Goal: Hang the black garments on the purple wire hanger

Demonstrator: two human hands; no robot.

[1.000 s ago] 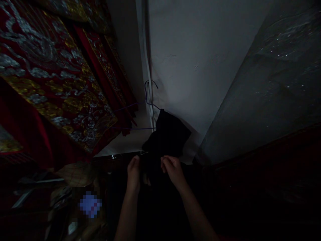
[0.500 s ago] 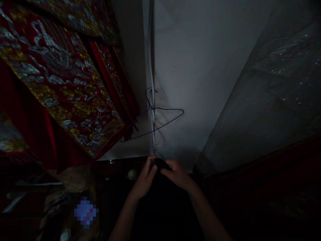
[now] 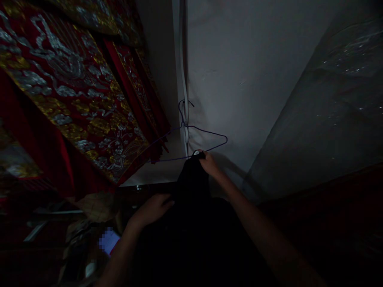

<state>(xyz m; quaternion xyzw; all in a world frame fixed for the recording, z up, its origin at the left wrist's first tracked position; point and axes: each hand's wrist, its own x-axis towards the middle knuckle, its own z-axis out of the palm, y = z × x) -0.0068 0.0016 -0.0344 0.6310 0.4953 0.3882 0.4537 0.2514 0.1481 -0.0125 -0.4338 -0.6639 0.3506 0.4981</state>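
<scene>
A black cloth garment [image 3: 193, 179], its folds lost in the dark, is gathered at the top in my right hand [image 3: 210, 163], whose fingers are closed on it. That gathered end reaches the lower bar of a thin dark-purple wire hanger [image 3: 206, 130]; whether they touch is unclear. My left hand [image 3: 154, 207] lies lower, at the garment's left side, with fingers stretched out and the thumb apart; its fingertips are partly lost against the black. The hanger hangs by its hook from a pale cord [image 3: 185, 87] along the wall.
Red embroidered cloth [image 3: 89, 107] with gold and silver patterns hangs at the left. A pale wall [image 3: 239, 79] rises ahead, and clear plastic sheeting [image 3: 323, 107] covers the right. Lower left, among dim clutter, are a blurred bluish patch [image 3: 109, 241] and a white object [image 3: 90, 269].
My right hand has risen to the hanger with the garment's top end. My left hand has come away from it, moving left and down. The view has shifted slightly.
</scene>
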